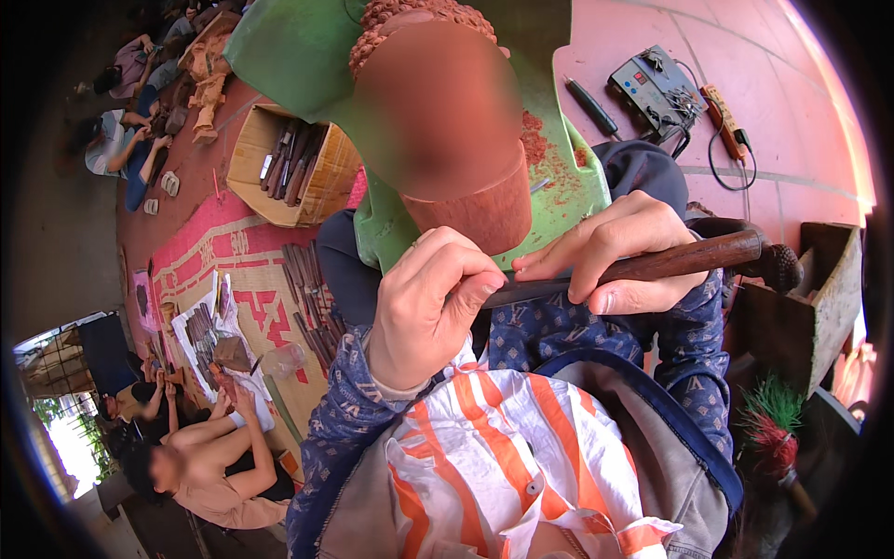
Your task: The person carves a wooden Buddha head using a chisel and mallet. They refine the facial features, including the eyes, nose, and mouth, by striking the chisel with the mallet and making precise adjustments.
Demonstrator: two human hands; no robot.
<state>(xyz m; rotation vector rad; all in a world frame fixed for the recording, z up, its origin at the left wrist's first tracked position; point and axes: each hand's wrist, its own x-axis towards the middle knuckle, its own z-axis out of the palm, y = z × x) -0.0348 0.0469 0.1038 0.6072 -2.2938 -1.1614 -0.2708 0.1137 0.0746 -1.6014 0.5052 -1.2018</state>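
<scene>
My right hand (629, 252) is wrapped round the dark wooden handle of a carving chisel (722, 252), which lies nearly level across my lap. My left hand (433, 303) is closed with thumb and fingers pinched at the chisel's other end, so the blade is mostly hidden. Just beyond both hands stands a reddish wooden carving (470, 214) of a head with knobbly curled hair, its lower part a smooth round block. It rests on a green plastic support (568, 210) between my legs, with red wood shavings (535, 140) strewn beside it.
A cardboard box (247, 168) of chisels and a row of more tools (312, 298) lie to the left on a patterned mat (233, 247). At right are a grey control box (656, 88), power strip (722, 107), wooden box (819, 298) and brush (773, 419). Several people sit at left.
</scene>
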